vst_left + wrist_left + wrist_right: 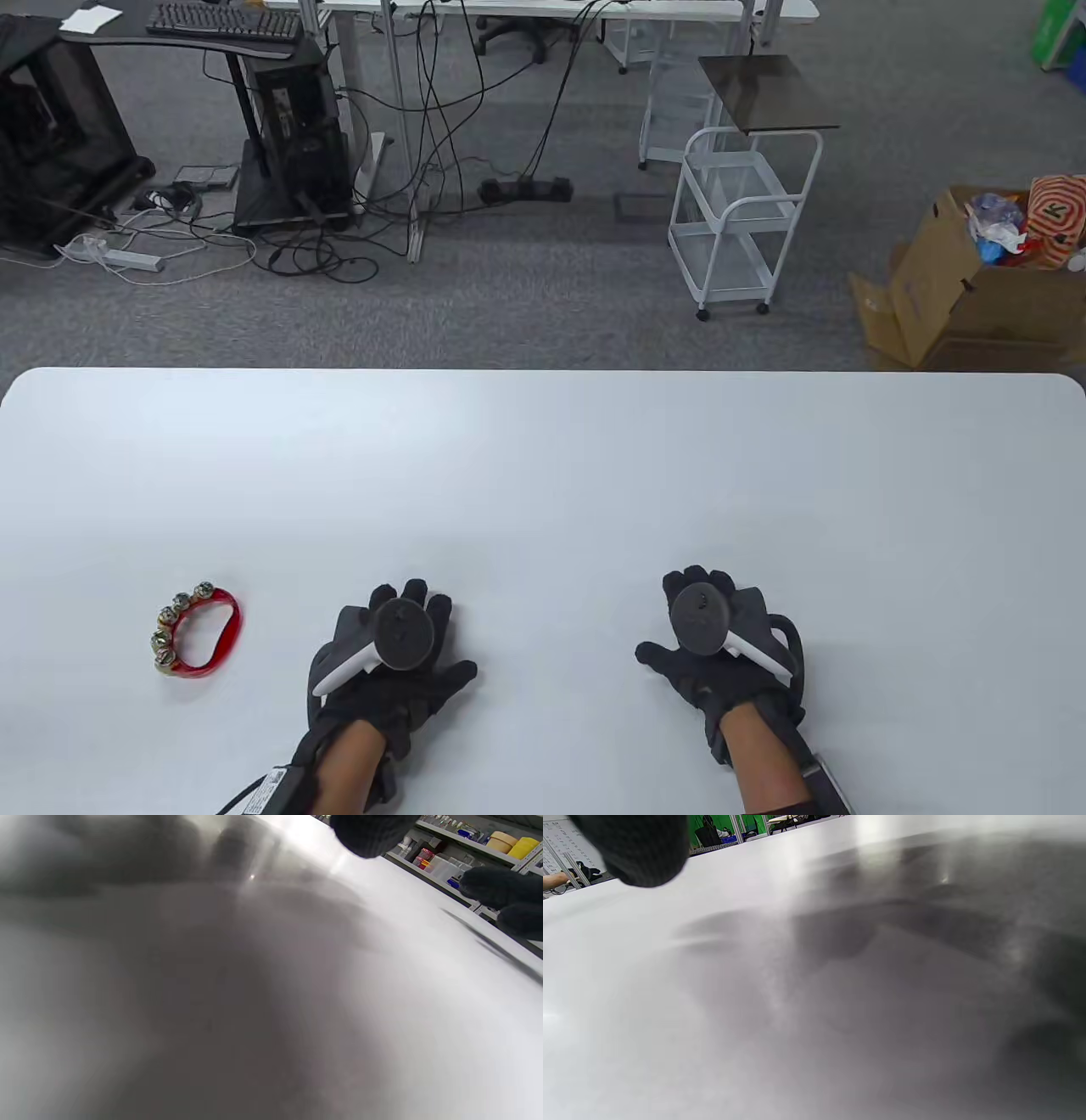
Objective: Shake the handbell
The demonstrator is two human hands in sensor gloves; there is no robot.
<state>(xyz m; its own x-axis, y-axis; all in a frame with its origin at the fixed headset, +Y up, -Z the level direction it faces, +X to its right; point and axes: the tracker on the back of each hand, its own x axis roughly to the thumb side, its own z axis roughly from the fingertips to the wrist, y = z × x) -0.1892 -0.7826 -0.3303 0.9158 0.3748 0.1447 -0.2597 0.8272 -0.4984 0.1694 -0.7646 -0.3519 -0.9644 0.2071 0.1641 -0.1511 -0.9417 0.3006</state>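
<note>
The handbell (197, 630) is a red oval ring with several brass jingle bells along its left side. It lies flat on the white table (543, 475) at the near left. My left hand (392, 645) rests palm down on the table, to the right of the handbell and apart from it, fingers spread and empty. My right hand (708, 632) rests palm down further right, also empty. The left wrist view shows only blurred tabletop, one of my gloved fingertips (373, 834) and the right hand's fingers (505, 899). The right wrist view shows tabletop and one gloved fingertip (636, 849).
The table's far edge runs across the middle of the table view. Beyond it on the floor stand a white wire cart (738, 221), a cardboard box (967, 289) and a desk with cables (280, 127).
</note>
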